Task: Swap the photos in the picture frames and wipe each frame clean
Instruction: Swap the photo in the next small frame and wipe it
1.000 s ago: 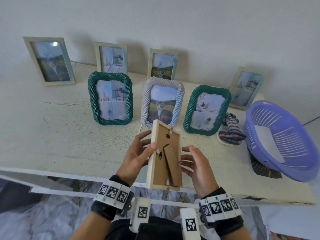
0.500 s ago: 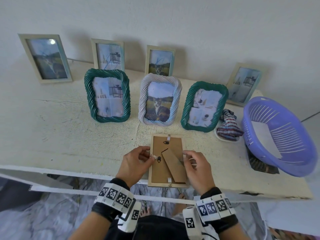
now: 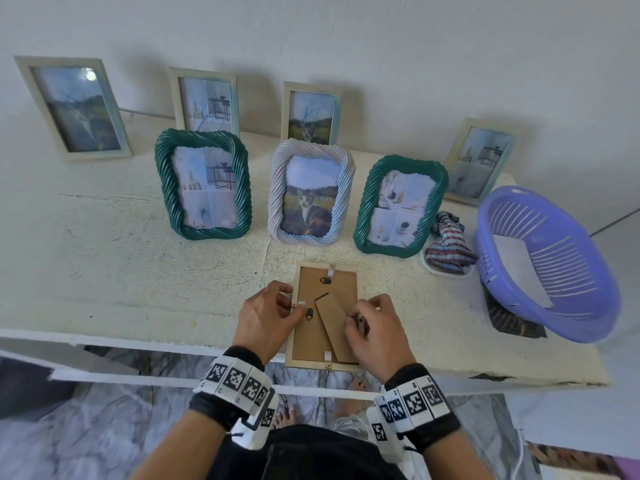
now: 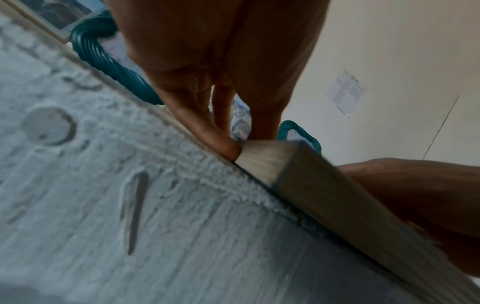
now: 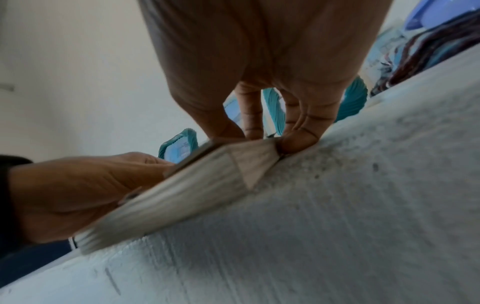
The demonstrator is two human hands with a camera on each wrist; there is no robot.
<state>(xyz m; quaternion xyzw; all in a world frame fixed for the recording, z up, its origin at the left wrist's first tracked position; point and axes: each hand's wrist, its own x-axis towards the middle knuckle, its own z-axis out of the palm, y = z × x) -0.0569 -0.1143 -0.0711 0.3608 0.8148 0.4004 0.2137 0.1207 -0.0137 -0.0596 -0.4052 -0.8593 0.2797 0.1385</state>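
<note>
A rough cream-painted table (image 3: 104,278) stands against a pale wall, and I lean over its near edge. At six o'clock, right before me, a small wooden frame (image 3: 325,365) lies face down, its brown backing board and folded cardboard stand upward, its near end just over the table edge. My left hand (image 3: 266,317) sits at the frame's nine o'clock side, fingers curled, thumb and forefinger pinching at the small tab on that edge. My right hand (image 3: 377,327) sits at the three o'clock side, fingers likewise curled, pinching at the clip there; in the wrist view its fingertip presses down where the frame's corner meets the table.

Beyond, at twelve o'clock, a white twisted frame (image 3: 311,192) holds a cat photo. A green twisted frame (image 3: 202,183) stands at eleven o'clock and another green frame (image 3: 400,206) at one o'clock. Four pale wooden frames stand behind them near the wall. At two o'clock a striped cloth (image 3: 448,251) lies bunched on a small white dish, just beside a purple slotted basket (image 3: 554,271) at three o'clock.

A printed sheet (image 4: 345,91) hangs on the far wall in the left wrist view; its writing is too small to read. My wristbands carry black-and-white square markers.
</note>
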